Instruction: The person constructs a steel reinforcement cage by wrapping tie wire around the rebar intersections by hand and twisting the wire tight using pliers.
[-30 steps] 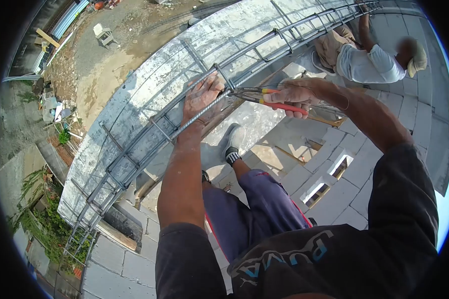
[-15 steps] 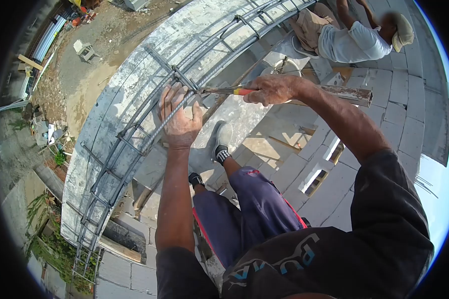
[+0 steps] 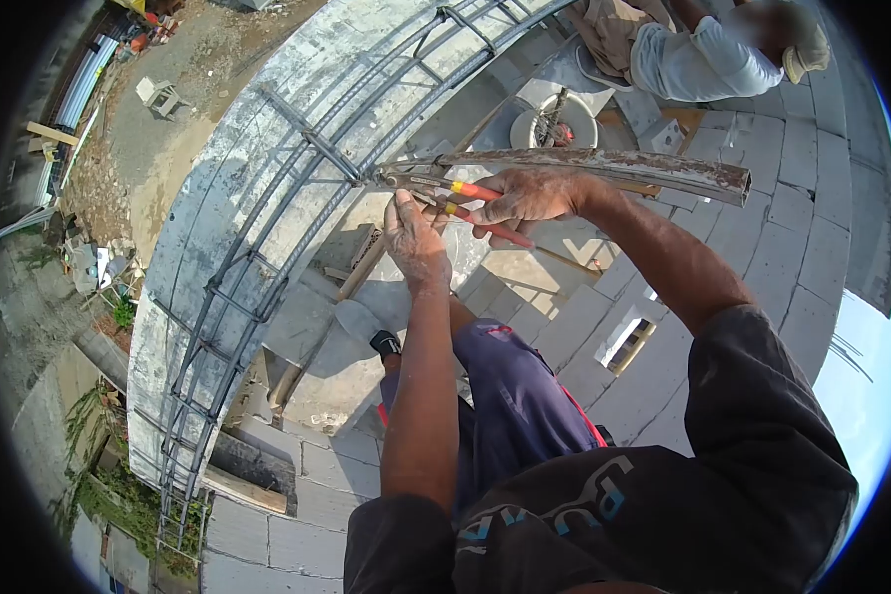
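My right hand (image 3: pixel 543 195) grips pincers by their red-and-yellow handles (image 3: pixel 477 190), which are spread apart. The metal jaws point left, near the inner side of a long rebar cage (image 3: pixel 230 267). My left hand (image 3: pixel 421 247) is raised just below the jaws, thumb and fingers drawn together at the tool's head. Whatever those fingers pinch is too small to make out. The cage, long bars with short cross ties, lies along a curved pale concrete ledge (image 3: pixel 193 223).
A rusty, paint-worn bar (image 3: pixel 653 173) extends right beyond my right hand. Behind it stands a white bucket (image 3: pixel 581 111) with tools inside. Another person (image 3: pixel 703 61) crouches at upper right. Pale block walls (image 3: pixel 762 267) lie right; ground drops away left, with a plastic chair (image 3: pixel 160 99) below.
My left hand has left the rebar and moved right to the pincers' jaws. The pincers' handles now show spread apart. My view and legs have shifted slightly.
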The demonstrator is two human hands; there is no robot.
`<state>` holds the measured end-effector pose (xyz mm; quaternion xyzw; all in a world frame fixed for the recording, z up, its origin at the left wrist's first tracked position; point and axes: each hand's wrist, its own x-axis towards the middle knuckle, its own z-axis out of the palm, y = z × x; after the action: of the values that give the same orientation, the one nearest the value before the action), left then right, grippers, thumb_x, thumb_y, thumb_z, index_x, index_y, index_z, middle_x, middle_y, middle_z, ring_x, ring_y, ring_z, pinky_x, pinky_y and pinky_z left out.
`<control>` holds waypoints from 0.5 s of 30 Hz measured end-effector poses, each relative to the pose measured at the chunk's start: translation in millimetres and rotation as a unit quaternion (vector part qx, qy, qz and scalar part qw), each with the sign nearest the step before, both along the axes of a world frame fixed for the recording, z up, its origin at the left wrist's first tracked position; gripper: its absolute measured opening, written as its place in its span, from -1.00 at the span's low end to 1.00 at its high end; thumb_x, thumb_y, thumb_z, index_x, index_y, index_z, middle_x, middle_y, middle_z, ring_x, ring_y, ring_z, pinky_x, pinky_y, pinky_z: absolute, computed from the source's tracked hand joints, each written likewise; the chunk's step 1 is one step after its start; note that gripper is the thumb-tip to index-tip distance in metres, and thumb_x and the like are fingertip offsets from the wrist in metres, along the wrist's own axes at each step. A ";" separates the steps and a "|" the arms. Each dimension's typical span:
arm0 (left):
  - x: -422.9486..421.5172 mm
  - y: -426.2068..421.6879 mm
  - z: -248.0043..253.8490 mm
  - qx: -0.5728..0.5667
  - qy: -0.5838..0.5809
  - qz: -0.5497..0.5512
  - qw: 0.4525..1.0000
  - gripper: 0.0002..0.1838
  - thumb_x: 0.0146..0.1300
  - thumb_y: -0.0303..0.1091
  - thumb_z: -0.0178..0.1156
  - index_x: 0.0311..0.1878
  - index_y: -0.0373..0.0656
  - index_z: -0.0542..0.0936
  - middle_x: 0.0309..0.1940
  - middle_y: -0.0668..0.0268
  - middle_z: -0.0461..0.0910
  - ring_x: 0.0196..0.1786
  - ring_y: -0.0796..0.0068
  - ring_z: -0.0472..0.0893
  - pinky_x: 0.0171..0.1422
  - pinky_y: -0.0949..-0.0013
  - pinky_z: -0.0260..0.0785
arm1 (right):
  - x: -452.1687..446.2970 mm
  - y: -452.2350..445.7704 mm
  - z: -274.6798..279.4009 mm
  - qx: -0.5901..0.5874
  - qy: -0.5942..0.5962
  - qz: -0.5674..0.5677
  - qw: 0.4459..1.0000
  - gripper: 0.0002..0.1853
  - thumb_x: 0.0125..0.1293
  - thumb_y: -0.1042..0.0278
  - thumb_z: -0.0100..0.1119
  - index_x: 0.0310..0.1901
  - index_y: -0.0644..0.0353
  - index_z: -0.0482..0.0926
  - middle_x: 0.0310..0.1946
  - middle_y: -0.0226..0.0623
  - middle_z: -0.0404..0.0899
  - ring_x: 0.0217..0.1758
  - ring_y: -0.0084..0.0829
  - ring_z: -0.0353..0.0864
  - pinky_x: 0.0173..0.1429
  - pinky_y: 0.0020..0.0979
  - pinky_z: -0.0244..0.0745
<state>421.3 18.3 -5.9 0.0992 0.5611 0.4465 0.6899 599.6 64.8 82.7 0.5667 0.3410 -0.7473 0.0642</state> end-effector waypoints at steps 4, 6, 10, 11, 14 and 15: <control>-16.4 -5.8 -11.1 0.030 0.083 -0.055 0.995 -0.52 0.62 0.04 -0.03 0.15 -0.21 0.57 -0.24 0.34 0.63 -0.29 0.58 0.60 -0.22 0.49 0.45 | -1.6 -9.3 -7.8 0.004 0.018 -0.021 1.000 -0.34 0.40 -0.21 0.29 0.20 0.28 0.55 -0.11 -0.19 0.72 0.02 -0.29 0.76 -0.08 -0.27 0.79; -20.8 -5.7 -7.5 0.001 0.096 -0.047 0.994 -0.53 0.62 0.04 -0.03 0.16 -0.22 0.57 -0.29 0.40 0.58 -0.36 0.62 0.52 -0.25 0.51 0.41 | -6.2 -12.1 -2.0 0.020 -0.002 -0.042 0.999 -0.35 0.40 -0.23 0.28 0.20 0.24 0.56 -0.20 -0.22 0.72 -0.04 -0.35 0.75 -0.07 -0.30 0.73; -32.3 -4.0 7.1 -0.066 -0.163 0.094 0.980 -0.56 0.64 0.02 -0.05 0.10 -0.16 0.61 -0.36 0.54 0.47 -0.43 0.67 0.42 -0.33 0.49 0.29 | -0.7 -8.4 -9.2 0.101 -0.081 0.135 0.982 -0.37 0.43 -0.23 0.21 0.20 0.21 0.56 -0.36 -0.24 0.67 -0.26 -0.44 0.66 -0.08 -0.31 0.55; -36.6 -4.2 4.6 -0.030 -0.275 0.119 0.954 -0.58 0.65 0.01 -0.07 0.11 -0.13 0.60 -0.40 0.56 0.45 -0.46 0.66 0.40 -0.36 0.48 0.27 | 3.2 -13.5 -13.5 0.104 -0.072 0.127 0.984 -0.38 0.43 -0.22 0.19 0.20 0.21 0.56 -0.40 -0.25 0.65 -0.30 -0.44 0.63 -0.09 -0.31 0.52; -37.2 -2.1 -1.4 -0.021 -0.411 0.135 0.901 -0.60 0.66 0.00 -0.08 0.16 -0.12 0.55 -0.45 0.55 0.39 -0.49 0.65 0.38 -0.36 0.48 0.28 | 3.7 -14.7 -9.9 0.099 -0.046 0.122 0.986 -0.40 0.45 -0.20 0.17 0.20 0.21 0.55 -0.48 -0.30 0.58 -0.38 -0.44 0.57 -0.12 -0.31 0.48; -35.2 -2.3 -2.0 -0.034 -0.394 0.137 0.908 -0.60 0.65 -0.01 -0.07 0.15 -0.12 0.55 -0.47 0.55 0.39 -0.49 0.65 0.38 -0.36 0.47 0.29 | 2.8 -12.5 -3.8 0.096 -0.039 0.123 0.987 -0.40 0.45 -0.19 0.17 0.20 0.21 0.54 -0.50 -0.33 0.56 -0.41 -0.44 0.56 -0.13 -0.31 0.49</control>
<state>386.1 15.9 -7.8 -0.1865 0.2666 0.5203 0.7896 602.3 52.3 78.9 0.5529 0.4752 -0.6749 0.1142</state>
